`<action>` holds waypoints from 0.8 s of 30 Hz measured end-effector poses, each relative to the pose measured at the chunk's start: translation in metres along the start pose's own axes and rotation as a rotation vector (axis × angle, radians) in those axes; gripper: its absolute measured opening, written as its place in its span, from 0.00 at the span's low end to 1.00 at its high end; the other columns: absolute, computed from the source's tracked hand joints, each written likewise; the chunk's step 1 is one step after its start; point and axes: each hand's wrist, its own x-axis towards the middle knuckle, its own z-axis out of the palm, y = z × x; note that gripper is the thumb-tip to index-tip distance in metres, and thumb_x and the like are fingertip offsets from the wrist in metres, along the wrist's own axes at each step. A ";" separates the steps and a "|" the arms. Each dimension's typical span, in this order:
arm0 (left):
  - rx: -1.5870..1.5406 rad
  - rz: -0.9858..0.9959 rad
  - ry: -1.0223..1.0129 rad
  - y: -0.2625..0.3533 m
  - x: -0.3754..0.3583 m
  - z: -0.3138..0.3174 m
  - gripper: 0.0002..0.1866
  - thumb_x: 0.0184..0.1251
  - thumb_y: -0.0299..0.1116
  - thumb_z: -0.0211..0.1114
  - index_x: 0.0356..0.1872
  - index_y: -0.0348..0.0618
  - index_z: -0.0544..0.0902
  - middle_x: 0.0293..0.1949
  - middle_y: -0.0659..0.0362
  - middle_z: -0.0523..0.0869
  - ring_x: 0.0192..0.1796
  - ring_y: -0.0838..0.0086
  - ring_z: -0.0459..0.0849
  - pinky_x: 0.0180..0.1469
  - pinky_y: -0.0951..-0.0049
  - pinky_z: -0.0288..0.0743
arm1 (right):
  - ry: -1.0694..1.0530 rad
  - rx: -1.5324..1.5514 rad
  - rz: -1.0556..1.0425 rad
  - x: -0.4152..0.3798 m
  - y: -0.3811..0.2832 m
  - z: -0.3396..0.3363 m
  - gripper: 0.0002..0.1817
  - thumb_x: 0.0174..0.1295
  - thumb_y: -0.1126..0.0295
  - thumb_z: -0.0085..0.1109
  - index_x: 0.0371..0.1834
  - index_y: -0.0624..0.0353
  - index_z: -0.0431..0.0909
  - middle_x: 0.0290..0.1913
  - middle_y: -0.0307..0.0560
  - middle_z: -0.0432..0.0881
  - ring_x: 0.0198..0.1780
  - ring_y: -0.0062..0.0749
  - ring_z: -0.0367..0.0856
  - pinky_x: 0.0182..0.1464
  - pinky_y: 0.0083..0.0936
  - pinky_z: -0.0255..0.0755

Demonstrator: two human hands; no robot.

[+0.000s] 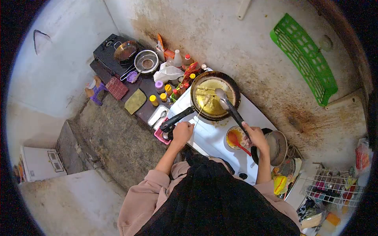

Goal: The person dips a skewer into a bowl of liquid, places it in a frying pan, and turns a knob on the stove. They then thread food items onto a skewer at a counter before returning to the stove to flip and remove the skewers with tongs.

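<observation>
A frying pan (193, 84) sits on the white stove top (208, 135), with yellow food (212, 106) and thin sticks in it. My left hand (183, 133), beside the pan's black handle (178, 119), is closed on a thin wooden skewer (200, 113) whose far end reaches into the pan. My right hand (256, 138) grips the black handle of a metal serving spoon (221, 94); its head is over the yellow food. Below the right hand stands a bowl (228, 142) of orange liquid with a red spoon (243, 148) in it.
A pot (278, 146) stands right of my right hand. Sauce bottles (159, 86) and yellow-capped jars (154, 100) crowd the left counter. A pink tray (159, 135) lies near my left hand. Farther back are a strainer (147, 61) and a small wok (126, 51). A green rack (307, 59) hangs on the wall.
</observation>
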 end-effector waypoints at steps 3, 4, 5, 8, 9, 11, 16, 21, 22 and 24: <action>-0.008 -0.020 0.002 0.001 -0.001 -0.002 0.15 0.56 0.41 0.58 0.23 0.38 0.82 0.20 0.47 0.80 0.27 0.53 0.80 0.31 0.59 0.73 | -0.027 -0.041 0.018 0.001 -0.005 0.004 0.34 0.55 0.40 0.49 0.19 0.70 0.74 0.13 0.47 0.73 0.12 0.29 0.74 0.15 0.23 0.69; -0.010 -0.031 0.002 0.002 -0.001 -0.002 0.15 0.56 0.41 0.58 0.23 0.38 0.82 0.20 0.48 0.80 0.27 0.53 0.79 0.31 0.59 0.73 | -0.044 -0.047 0.028 0.000 -0.008 0.006 0.34 0.55 0.41 0.49 0.20 0.70 0.74 0.13 0.47 0.73 0.12 0.29 0.73 0.15 0.23 0.69; 0.002 -0.032 -0.003 0.004 0.000 -0.002 0.15 0.56 0.41 0.58 0.22 0.38 0.82 0.20 0.48 0.80 0.27 0.53 0.79 0.31 0.59 0.73 | -0.047 -0.027 0.003 0.000 -0.009 0.009 0.35 0.55 0.41 0.49 0.19 0.70 0.74 0.13 0.48 0.73 0.12 0.29 0.73 0.15 0.23 0.69; 0.027 -0.038 -0.016 0.006 0.002 -0.003 0.16 0.56 0.41 0.57 0.22 0.38 0.82 0.20 0.47 0.80 0.27 0.53 0.80 0.31 0.59 0.73 | -0.052 0.024 -0.049 -0.002 -0.013 0.012 0.35 0.55 0.40 0.48 0.19 0.70 0.74 0.14 0.48 0.74 0.11 0.29 0.74 0.15 0.24 0.69; 0.024 -0.043 -0.021 0.005 0.003 -0.002 0.16 0.57 0.41 0.57 0.22 0.38 0.82 0.20 0.47 0.80 0.27 0.53 0.80 0.31 0.59 0.73 | -0.048 0.031 -0.046 -0.005 -0.015 0.008 0.35 0.55 0.40 0.48 0.19 0.71 0.74 0.14 0.48 0.74 0.11 0.29 0.73 0.15 0.24 0.69; 0.020 -0.037 -0.016 0.005 0.004 0.001 0.16 0.57 0.41 0.57 0.21 0.38 0.81 0.20 0.47 0.80 0.27 0.53 0.80 0.32 0.59 0.73 | -0.027 0.012 -0.033 -0.006 -0.013 0.003 0.35 0.55 0.40 0.48 0.20 0.70 0.74 0.15 0.48 0.74 0.11 0.28 0.73 0.14 0.23 0.69; 0.023 -0.025 -0.004 0.005 0.003 0.000 0.17 0.56 0.42 0.57 0.21 0.37 0.81 0.20 0.46 0.80 0.27 0.53 0.80 0.32 0.59 0.73 | -0.014 -0.114 0.010 0.000 -0.007 0.006 0.34 0.55 0.41 0.48 0.21 0.69 0.75 0.15 0.46 0.74 0.11 0.27 0.72 0.15 0.23 0.68; 0.016 -0.034 -0.002 -0.002 0.006 0.005 0.17 0.56 0.42 0.57 0.21 0.36 0.80 0.21 0.45 0.79 0.28 0.52 0.80 0.32 0.59 0.73 | -0.074 0.000 -0.020 -0.011 -0.018 0.012 0.34 0.56 0.41 0.47 0.22 0.69 0.76 0.14 0.47 0.75 0.13 0.28 0.74 0.17 0.24 0.69; 0.012 -0.039 -0.007 -0.002 0.006 0.005 0.17 0.56 0.42 0.57 0.21 0.36 0.80 0.21 0.45 0.79 0.28 0.51 0.80 0.32 0.59 0.73 | -0.073 0.016 -0.029 -0.011 -0.017 0.011 0.34 0.56 0.41 0.47 0.22 0.69 0.76 0.14 0.47 0.75 0.13 0.28 0.75 0.17 0.24 0.69; -0.004 -0.040 -0.007 -0.002 0.005 0.005 0.17 0.56 0.42 0.57 0.21 0.36 0.80 0.21 0.45 0.79 0.28 0.51 0.79 0.33 0.58 0.73 | -0.021 -0.051 -0.027 -0.007 -0.013 0.009 0.33 0.56 0.41 0.48 0.22 0.69 0.76 0.14 0.45 0.74 0.12 0.27 0.74 0.17 0.23 0.68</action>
